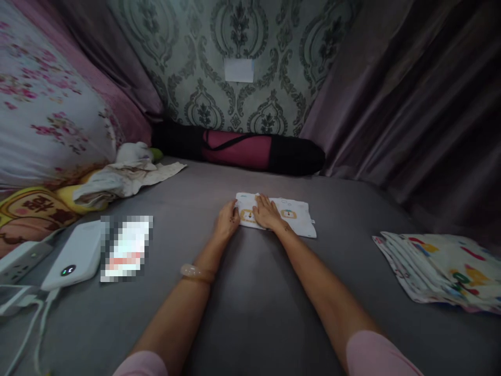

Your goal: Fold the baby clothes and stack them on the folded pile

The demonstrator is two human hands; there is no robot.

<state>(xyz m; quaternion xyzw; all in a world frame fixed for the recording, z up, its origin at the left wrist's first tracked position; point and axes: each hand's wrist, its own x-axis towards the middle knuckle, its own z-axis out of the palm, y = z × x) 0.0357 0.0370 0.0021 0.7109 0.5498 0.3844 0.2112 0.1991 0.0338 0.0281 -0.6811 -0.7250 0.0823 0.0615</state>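
Observation:
A white folded cloth [299, 223] printed with small yellow cartoon animals lies on the grey sheet in front of me. My right hand [266, 212] rests flat on it, left of its middle, with the fingers stretched out and slightly spread. At the cloth's left edge, my left hand [227, 219] is turned on its side with its fingers bent in and closed at that edge. The fingertips are partly hidden. A pale bangle [191, 271] circles my left wrist.
A stack of folded printed cloths [446, 269] lies at right. At left are a white power bank [76, 256], a blurred-out flat object [127, 249], a power strip [19, 261], cables and a crumpled cloth [117, 183]. A long black-and-red bag [237, 149] lies along the wall.

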